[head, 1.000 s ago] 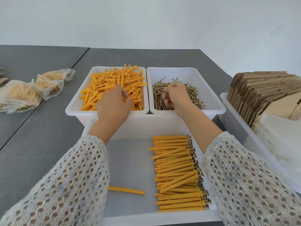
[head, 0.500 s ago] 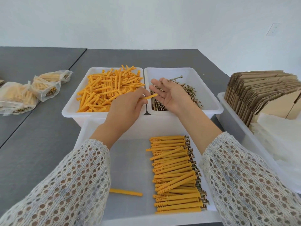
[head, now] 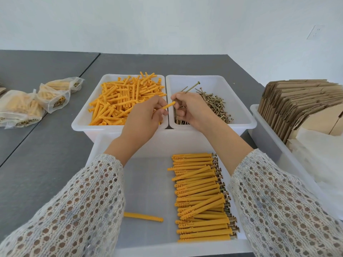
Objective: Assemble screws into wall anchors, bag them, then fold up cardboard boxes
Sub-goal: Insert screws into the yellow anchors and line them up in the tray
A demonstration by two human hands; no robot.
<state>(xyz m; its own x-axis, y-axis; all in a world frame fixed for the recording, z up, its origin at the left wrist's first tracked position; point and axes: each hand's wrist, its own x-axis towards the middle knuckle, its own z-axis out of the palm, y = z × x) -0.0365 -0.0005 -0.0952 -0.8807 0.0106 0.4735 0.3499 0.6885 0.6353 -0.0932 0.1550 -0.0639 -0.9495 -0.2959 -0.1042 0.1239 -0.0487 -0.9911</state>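
Head view: the left hand point(head: 143, 117) pinches one orange anchor point(head: 168, 106) between thumb and fingers, its free end pointing right and up toward the other hand. The right hand point(head: 193, 110) grips a long screw point(head: 190, 88) near its tip, the head end slanting up and away over the screw bin point(head: 239, 101); further screws seem held in that palm, though I cannot tell how many. Anchor tip and screw tip sit just beside each other, above the seam where the two far bins meet; whether they touch is unclear.

The anchor bin point(head: 83, 115) on the left is heaped with loose orange anchors point(head: 126, 101). The screw bin to its right holds a pile of brass-coloured screws point(head: 215, 106). Nearer, a big tray point(head: 148, 243) carries a neat row of finished anchors point(head: 200, 197) along its right side, screw heads facing right, and a single anchor point(head: 143, 217) lies alone near the left sleeve point(head: 74, 210).

On the grey bench point(head: 42, 154), far left, lie filled clear bags point(head: 37, 101). At the right edge a bin point(head: 267, 138) holds flat cardboard point(head: 297, 104) stacked on edge, with white sheets point(head: 319, 154) in front
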